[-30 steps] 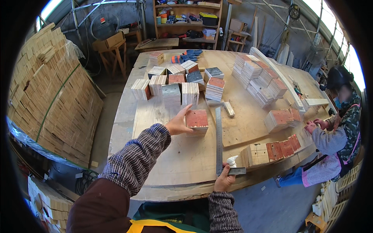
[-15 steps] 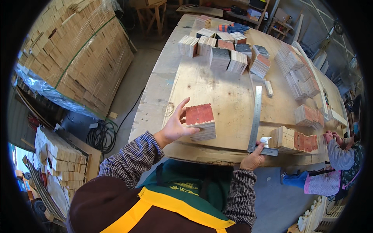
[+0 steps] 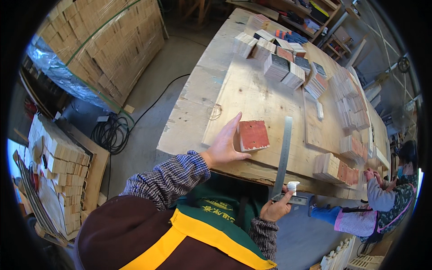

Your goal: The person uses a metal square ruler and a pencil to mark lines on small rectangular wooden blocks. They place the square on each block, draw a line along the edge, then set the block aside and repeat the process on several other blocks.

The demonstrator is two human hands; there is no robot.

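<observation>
A short stack of square wooden tiles with a red-painted top sits near the front edge of the big plywood workbench. The left hand cups its side, fingers spread open. The right hand pinches the near end of a long steel ruler lying just beside the stack.
</observation>
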